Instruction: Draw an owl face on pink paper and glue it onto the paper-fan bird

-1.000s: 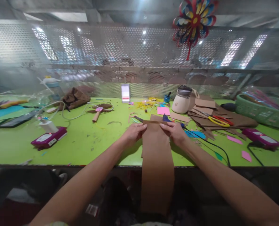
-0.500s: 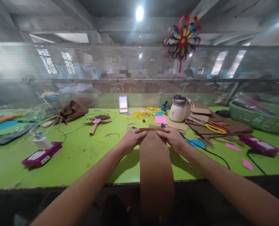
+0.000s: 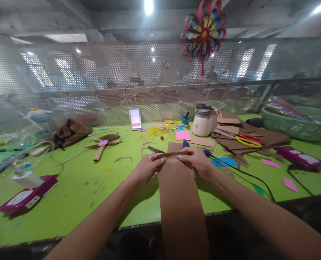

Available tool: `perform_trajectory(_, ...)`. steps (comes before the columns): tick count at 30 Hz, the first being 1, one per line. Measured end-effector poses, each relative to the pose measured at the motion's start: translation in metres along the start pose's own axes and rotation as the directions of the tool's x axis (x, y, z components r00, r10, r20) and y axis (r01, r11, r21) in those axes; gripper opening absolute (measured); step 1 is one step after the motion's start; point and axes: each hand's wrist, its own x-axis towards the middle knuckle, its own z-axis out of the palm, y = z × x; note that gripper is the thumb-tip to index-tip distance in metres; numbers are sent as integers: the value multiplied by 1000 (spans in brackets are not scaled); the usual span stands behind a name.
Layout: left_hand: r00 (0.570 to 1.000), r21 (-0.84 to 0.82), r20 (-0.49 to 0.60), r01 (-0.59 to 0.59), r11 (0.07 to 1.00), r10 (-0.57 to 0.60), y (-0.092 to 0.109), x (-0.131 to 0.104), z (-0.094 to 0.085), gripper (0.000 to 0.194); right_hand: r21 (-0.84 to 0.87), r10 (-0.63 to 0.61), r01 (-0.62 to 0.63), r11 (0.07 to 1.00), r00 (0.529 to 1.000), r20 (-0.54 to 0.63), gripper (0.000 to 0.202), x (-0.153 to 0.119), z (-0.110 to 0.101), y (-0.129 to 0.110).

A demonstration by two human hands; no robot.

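Note:
A long strip of brown paper (image 3: 180, 202) runs from my fingers down over the table's front edge. My left hand (image 3: 149, 166) pinches the left corner of its far end between thumb and fingers. At the right corner, my right hand (image 3: 197, 160) grips the same end in a like pinch. A narrow folded edge shows between the two hands. Just beyond it lies another brown paper piece (image 3: 174, 146), partly hidden. A dark-bladed tool (image 3: 155, 149) lies past my left fingers.
Yellow-handled scissors (image 3: 248, 142) and red-handled ones rest on brown paper sheets at right, near a white jar (image 3: 202, 122) and green basket (image 3: 290, 122). Purple power strips (image 3: 27, 196) sit on both sides. A black cord (image 3: 247, 175) crosses at right. A paper flower (image 3: 102, 142) lies left.
The far edge of the brown strip now stands folded up between my fingers, showing as a narrow band. Both hands still hold it. The view has shifted slightly, with the left power strip nearer the edge.

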Motion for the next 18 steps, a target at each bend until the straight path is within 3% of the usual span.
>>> perform_trajectory(8,999,119,26,-42,992,39,2,-7,-6,31,-25,-2,3,1000,1000,21,19,-5,-5,2)
perform_trajectory(18,998,-3,50,-29,1000,29,3,-13,3,22,-13,-67,68,998,994,85,8,-17,-9,-4)
